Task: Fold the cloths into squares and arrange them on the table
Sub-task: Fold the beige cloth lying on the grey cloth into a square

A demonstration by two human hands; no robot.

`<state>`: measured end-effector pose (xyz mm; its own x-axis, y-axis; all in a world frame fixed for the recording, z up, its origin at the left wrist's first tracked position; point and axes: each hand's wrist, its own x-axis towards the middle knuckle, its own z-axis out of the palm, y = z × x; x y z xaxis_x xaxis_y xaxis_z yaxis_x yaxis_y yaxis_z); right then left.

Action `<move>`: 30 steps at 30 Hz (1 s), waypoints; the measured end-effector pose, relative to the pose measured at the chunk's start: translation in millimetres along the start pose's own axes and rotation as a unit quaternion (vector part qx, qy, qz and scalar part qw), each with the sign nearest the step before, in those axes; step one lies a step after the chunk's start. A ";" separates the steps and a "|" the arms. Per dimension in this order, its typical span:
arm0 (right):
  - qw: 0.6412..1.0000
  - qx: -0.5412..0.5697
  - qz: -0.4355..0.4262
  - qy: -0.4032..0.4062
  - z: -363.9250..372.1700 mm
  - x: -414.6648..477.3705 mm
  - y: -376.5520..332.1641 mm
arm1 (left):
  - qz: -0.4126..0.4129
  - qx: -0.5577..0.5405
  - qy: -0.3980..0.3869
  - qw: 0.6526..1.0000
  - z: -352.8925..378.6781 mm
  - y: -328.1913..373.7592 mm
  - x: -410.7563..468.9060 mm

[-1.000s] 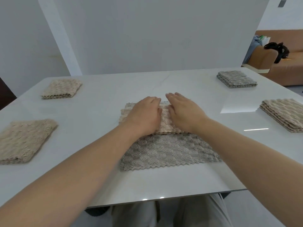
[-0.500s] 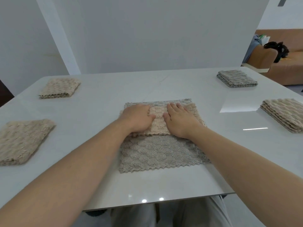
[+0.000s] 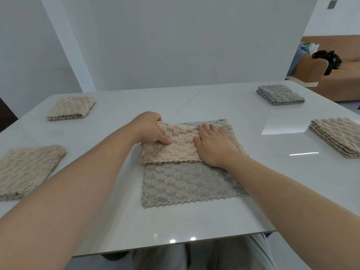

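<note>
Both our bare forearms reach forward and converge. Our left grip curls round the cloth edge, thumb on top. Our right grip lies flat on it, palm down, fingers straight and together

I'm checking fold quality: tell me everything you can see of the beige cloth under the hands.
The beige cloth is fluffy, with a scalloped pile and a zigzag near edge. It lies as a wide band over the far half of the flat grey cloth. The left hand grips its left end, with that corner lifted; the right hand presses flat on its right part. A grey strip shows beyond its far edge.
</note>
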<state>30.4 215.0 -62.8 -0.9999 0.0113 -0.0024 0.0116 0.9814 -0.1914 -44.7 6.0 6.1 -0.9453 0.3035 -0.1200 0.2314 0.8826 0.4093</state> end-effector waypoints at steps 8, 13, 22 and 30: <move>1.000 0.001 0.002 0.000 -0.6 -1.0 -0.9 | -0.065 -0.307 -0.048 0.948 -5.4 -13.3 2.3; 1.000 -0.003 0.003 0.001 0.5 -0.1 -0.7 | -0.093 -0.284 -0.083 0.951 -4.5 -11.6 2.6; 1.000 0.000 0.005 0.000 -0.1 -1.4 -1.6 | -0.124 -0.325 -0.072 0.935 -4.0 -16.9 3.8; 1.000 -0.002 0.004 0.003 1.0 0.1 -0.6 | -0.196 -0.447 -0.163 0.857 -6.1 -12.9 -5.7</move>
<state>30.2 214.2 -63.7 -0.9998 0.0193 0.0016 0.0186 0.9822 -0.1870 -43.7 -9.4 7.0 -0.7616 0.2595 -0.5938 -0.4965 0.3552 0.7921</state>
